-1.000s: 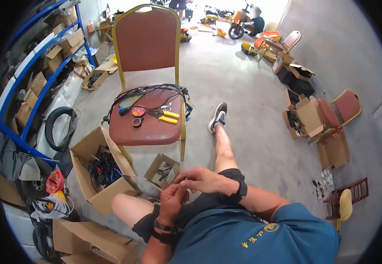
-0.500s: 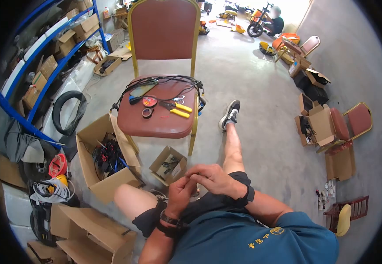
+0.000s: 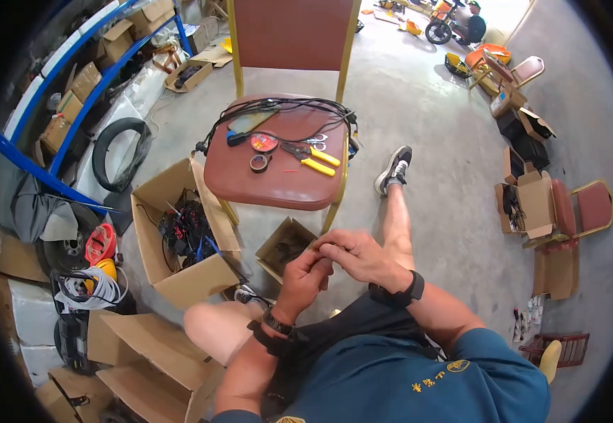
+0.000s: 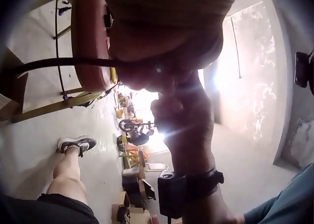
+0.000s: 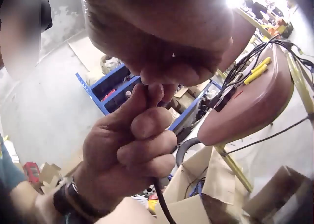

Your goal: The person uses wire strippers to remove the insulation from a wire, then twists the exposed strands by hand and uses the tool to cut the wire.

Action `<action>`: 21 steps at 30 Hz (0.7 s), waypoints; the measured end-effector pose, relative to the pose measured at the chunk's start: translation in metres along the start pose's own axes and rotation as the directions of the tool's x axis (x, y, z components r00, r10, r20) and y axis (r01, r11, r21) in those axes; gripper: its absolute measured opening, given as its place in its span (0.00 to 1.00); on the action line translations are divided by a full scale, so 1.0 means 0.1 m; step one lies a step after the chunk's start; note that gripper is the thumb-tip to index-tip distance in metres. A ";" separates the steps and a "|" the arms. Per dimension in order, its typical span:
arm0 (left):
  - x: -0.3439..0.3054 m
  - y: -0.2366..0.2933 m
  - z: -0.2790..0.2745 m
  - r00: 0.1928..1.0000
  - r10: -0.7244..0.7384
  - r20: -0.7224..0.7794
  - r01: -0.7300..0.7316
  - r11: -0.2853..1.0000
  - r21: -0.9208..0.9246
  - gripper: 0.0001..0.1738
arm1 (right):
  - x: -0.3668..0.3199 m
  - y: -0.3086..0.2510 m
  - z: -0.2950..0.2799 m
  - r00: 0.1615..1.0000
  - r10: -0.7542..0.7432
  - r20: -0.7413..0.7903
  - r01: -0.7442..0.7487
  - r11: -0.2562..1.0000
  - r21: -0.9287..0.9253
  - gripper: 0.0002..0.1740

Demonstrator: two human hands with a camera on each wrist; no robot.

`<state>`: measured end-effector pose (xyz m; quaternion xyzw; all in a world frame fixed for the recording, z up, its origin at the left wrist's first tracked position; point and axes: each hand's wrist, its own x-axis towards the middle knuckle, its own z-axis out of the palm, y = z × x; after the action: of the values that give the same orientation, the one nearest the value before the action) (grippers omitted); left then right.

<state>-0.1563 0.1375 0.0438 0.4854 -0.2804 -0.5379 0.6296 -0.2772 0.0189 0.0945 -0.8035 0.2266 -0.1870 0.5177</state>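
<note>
A black cable [image 5: 165, 204] runs out below the curled fingers of my left hand [image 3: 302, 283], which grips it. In the head view my right hand [image 3: 360, 258] meets the left one, fingertips to fingertips, above the lap. Its thumb and fingers pinch at the cable's end, which is mostly hidden behind the fingers in the right wrist view. Ahead is a chair [image 3: 271, 192] with a brown seat. On it lie yellow-handled wire strippers [image 3: 313, 159], a roll of black tape [image 3: 259, 163], a red round label or roll [image 3: 264, 142], scissors [image 3: 318, 141] and black cables [image 3: 289, 104].
A small cardboard box [image 3: 267, 255] stands on the floor just beyond my hands. Left of it, a larger box [image 3: 201, 283] holds tangled wires. Blue shelving [image 3: 56, 163] and a tire [image 3: 100, 158] line the left side. More boxes and chairs [image 3: 594, 210] stand along the right wall.
The head view has tilted down, so the chair sits higher and farther right in it. Both hands stay together at the cable's end and now overlap the small box's edge.
</note>
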 end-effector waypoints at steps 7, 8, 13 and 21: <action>0.46 -0.04 -0.62 0.995 -0.094 -0.021 0.094 0.996 -0.006 0.07 | 0.62 0.28 -0.17 0.984 0.168 0.052 -0.169 0.985 0.021 0.17; 0.50 -0.09 -0.74 0.995 -0.092 -0.049 0.091 0.996 -0.015 0.07 | 0.70 0.37 -0.21 0.994 0.109 -0.008 -0.110 0.993 -0.053 0.17; 0.62 -0.13 -0.94 0.993 -0.031 -0.116 0.025 0.998 -0.059 0.10 | 1.23 0.64 -0.50 0.990 -0.015 -0.142 -0.052 0.888 -0.456 0.19; 0.65 -0.08 -1.07 0.988 -0.121 -0.097 0.113 0.990 -0.085 0.12 | 1.68 1.04 -0.52 0.999 0.011 -0.048 -0.043 0.671 -0.740 0.22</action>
<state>-0.0488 0.1093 -0.0140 0.5026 -0.1974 -0.5592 0.6291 -0.1836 -0.1510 0.0310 -0.9371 0.3049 -0.0873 0.1458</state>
